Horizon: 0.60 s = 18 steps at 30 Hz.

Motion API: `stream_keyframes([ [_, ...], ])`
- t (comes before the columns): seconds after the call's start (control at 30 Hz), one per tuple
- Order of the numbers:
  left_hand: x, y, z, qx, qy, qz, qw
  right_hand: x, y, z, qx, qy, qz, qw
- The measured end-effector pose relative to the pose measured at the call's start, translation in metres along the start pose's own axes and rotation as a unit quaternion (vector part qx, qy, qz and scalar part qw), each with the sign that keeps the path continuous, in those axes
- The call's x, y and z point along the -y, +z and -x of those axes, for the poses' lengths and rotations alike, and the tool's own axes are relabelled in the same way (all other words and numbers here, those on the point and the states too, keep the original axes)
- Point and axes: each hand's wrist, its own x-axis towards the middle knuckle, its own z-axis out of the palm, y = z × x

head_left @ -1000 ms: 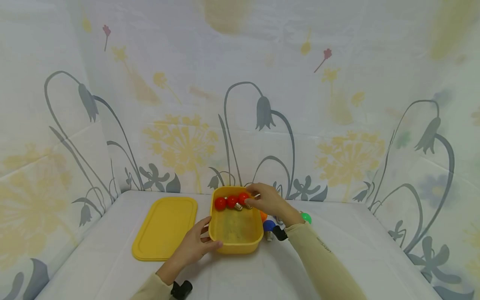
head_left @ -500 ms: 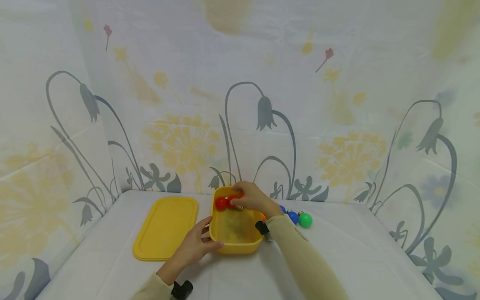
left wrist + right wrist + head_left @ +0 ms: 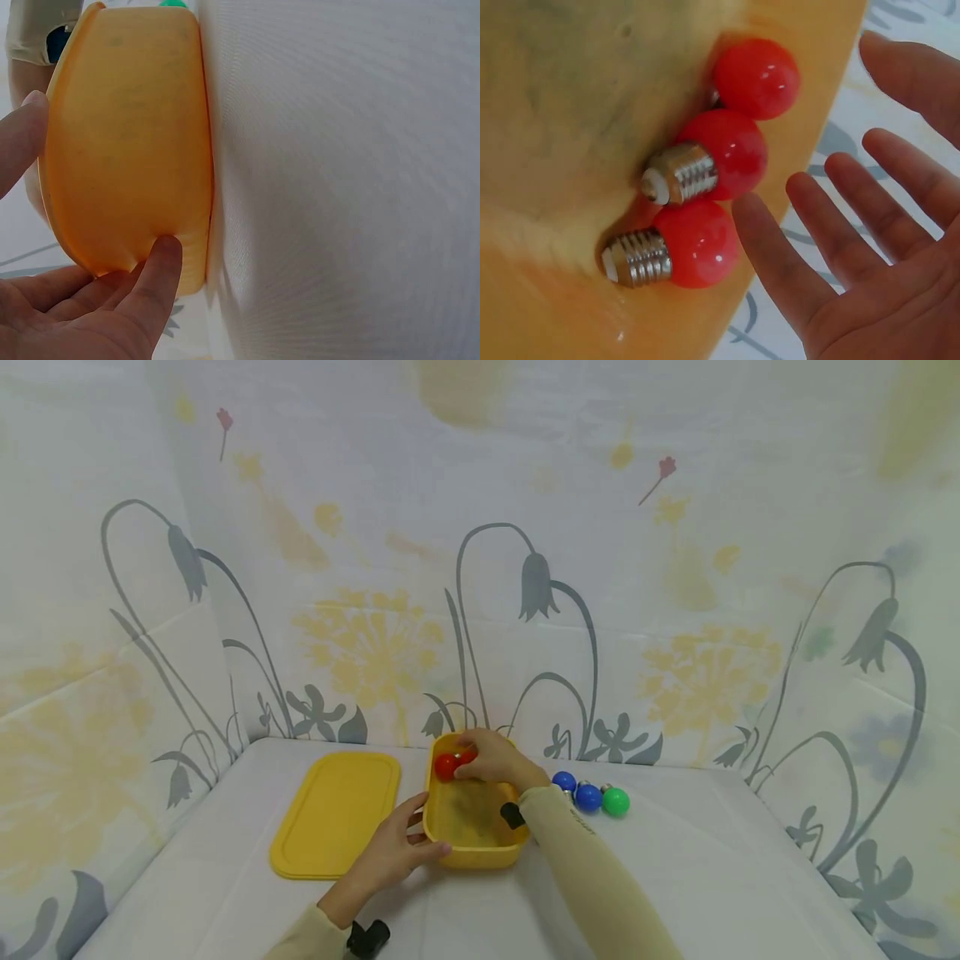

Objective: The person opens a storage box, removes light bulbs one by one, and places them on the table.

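Note:
A yellow plastic box stands on the table. My left hand holds its near-left corner, fingers on the left side and thumb at the front. In the left wrist view, my fingertips press the box wall. Three red light bulbs lie in a row along the far end of the box; the right wrist view shows an end bulb, a middle bulb and another bulb. Over that end my right hand is spread, its fingers beside the bulbs and holding nothing.
Left of the box lies a flat yellow lid. On its right, past my forearm, are two blue bulbs, one nearer and one farther, and a green bulb. A flowered cloth hangs behind the table.
My right hand has moved left over the box, from the rightmost red bulb towards the middle. My right forearm now covers the orange and blue bulbs beside the box. The left hand keeps its hold.

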Motion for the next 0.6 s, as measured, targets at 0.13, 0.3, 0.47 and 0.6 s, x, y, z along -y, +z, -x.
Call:
stream_keyframes([
  [0.13, -0.001, 0.001, 0.0, -0.001, -0.002, -0.002, 1.0, 0.0, 0.003, -0.001, 0.009, 0.022, 0.011, 0.9997],
  [0.3, 0.0, 0.002, 0.0, -0.002, -0.005, -0.004, 1.0, -0.002, 0.008, -0.001, 0.022, 0.028, 0.008, 0.9993],
  [0.47, 0.001, 0.002, -0.001, -0.002, -0.005, -0.001, 1.0, -0.008, 0.011, -0.005, 0.027, 0.012, 0.018, 0.9994],
  [0.6, 0.001, 0.001, -0.001, -0.002, -0.001, 0.0, 1.0, -0.01, 0.012, -0.007, 0.034, 0.006, 0.018, 0.9992],
])
